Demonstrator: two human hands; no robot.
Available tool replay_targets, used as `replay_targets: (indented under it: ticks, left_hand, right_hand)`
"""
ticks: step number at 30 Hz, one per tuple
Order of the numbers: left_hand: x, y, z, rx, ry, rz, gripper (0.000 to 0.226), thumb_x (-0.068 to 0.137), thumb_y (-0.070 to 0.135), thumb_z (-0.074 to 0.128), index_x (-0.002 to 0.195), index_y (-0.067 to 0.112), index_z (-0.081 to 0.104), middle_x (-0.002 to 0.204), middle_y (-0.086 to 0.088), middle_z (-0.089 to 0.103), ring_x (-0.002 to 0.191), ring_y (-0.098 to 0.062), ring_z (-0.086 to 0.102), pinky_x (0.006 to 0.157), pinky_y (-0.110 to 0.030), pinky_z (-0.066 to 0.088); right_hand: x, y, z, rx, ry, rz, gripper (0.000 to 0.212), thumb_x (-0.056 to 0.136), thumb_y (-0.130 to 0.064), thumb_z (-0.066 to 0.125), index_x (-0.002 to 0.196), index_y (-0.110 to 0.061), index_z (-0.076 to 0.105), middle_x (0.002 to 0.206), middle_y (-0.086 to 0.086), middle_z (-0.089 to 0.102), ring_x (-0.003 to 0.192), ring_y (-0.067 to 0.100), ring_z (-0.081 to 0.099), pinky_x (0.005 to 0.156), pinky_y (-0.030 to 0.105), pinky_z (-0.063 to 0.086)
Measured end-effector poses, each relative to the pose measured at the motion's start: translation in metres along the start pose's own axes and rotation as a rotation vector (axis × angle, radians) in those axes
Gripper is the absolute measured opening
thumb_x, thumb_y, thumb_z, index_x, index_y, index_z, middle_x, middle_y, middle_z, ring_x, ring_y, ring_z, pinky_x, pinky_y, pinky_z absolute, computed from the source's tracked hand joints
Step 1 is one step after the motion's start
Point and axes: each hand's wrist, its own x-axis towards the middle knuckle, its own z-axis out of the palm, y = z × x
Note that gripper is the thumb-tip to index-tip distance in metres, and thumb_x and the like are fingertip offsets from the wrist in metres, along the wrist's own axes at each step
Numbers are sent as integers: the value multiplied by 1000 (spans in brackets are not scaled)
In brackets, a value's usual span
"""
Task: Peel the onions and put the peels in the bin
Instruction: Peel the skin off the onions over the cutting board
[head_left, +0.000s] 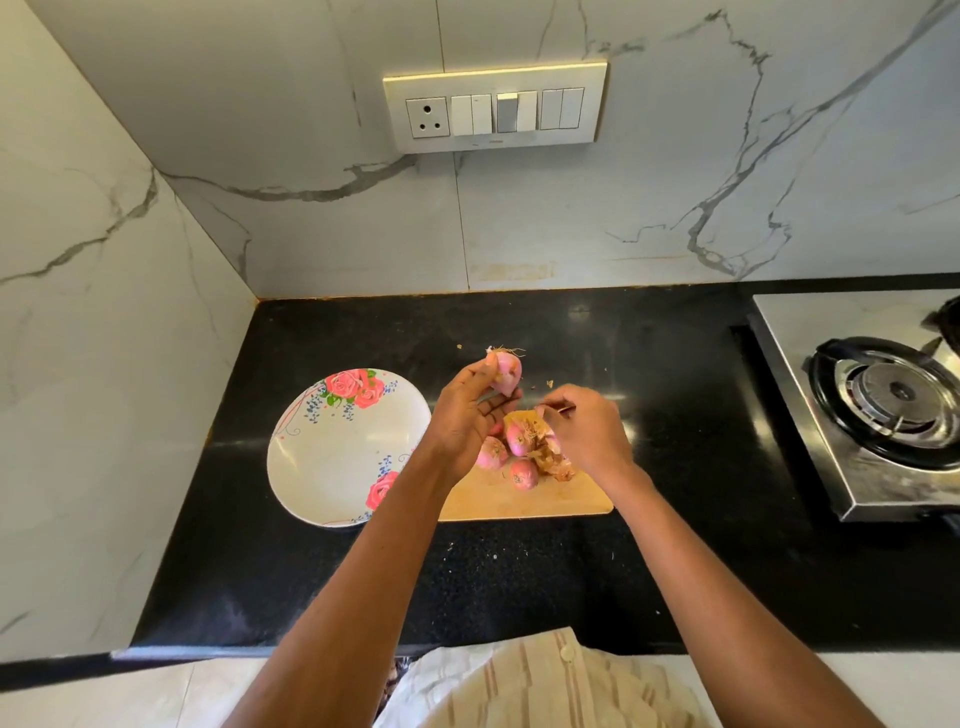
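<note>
Left hand (470, 410) grips 1 onion (506, 371); right hand (584, 434) pinches a peel (540, 415) above the board (524, 501).

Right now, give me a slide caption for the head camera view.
Left hand holds an onion above the cutting board while the right hand pinches a peel.

No readable text anywhere. A tiny mark sat on the lower edge of the switch panel (495, 106), too small and blurred to read.
</note>
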Motion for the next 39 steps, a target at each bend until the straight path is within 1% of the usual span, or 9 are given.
replay_targets:
  ticks: [3,6,10,14,22,27,32,35,39]
  left_hand:
    - [0,-3,-10,69,-23,40,33,102,37,54,126,17,65,118,-4,71,112,-21,67,104,-35,52]
    - [0,-3,-17,69,-42,85,46,88,40,65,128,17,65,121,-5,71,115,-22,68,103,-35,53]
    - [10,4,-17,70,-63,139,53,82,33,75,130,17,63,123,-1,72,117,-19,67,104,-34,52]
    - [20,4,-15,150,-70,168,45,87,29,76,129,22,64,122,6,72,116,-15,68,103,-35,53]
    - [22,-5,-16,162,-39,173,47,86,35,77,129,23,64,124,5,71,117,-17,67,106,-41,52]
    - [21,-3,-13,142,-32,160,53,81,37,78,129,21,64,123,4,72,117,-17,67,106,-40,52]
    - [15,-2,-9,97,-33,147,54,78,38,78,128,21,64,121,3,73,117,-18,68,106,-39,52]
    - [12,-1,-7,7,-41,136,55,79,33,75,130,16,63,123,-2,72,116,-19,69,103,-34,54]
    - [14,-1,-11,-87,-17,95,39,93,24,66,131,14,61,125,-7,71,115,-22,69,98,-30,56]
  right_hand:
    - [1,-16,-3,207,58,-40,13,98,-22,66,109,-22,73,98,-13,72,89,2,68,77,18,56]
    - [3,-40,-6,427,42,-71,21,98,-30,66,115,-19,73,100,-9,75,87,4,73,72,18,58]
    - [11,-49,-11,333,93,-142,17,94,-31,71,108,-24,77,98,-14,75,90,3,72,79,20,59]
    - [14,-45,-14,278,133,-158,16,93,-31,73,106,-24,78,95,-15,76,88,0,72,79,21,60]
    - [11,-43,-13,248,74,-172,22,92,-34,72,111,-25,77,97,-20,72,94,-5,68,79,10,54]
    - [15,-41,-17,223,84,-191,18,93,-29,73,108,-23,79,96,-15,75,91,-2,68,77,11,53]
    - [17,-37,-14,237,107,-171,12,93,-24,73,103,-27,77,92,-21,72,90,-4,67,75,9,52]
    - [20,-35,-13,298,108,-131,12,93,-17,72,102,-24,76,92,-17,73,89,0,69,77,13,56]
    - [20,-23,-12,315,74,-57,16,95,-11,68,104,-23,75,93,-14,73,84,-1,70,74,12,55]
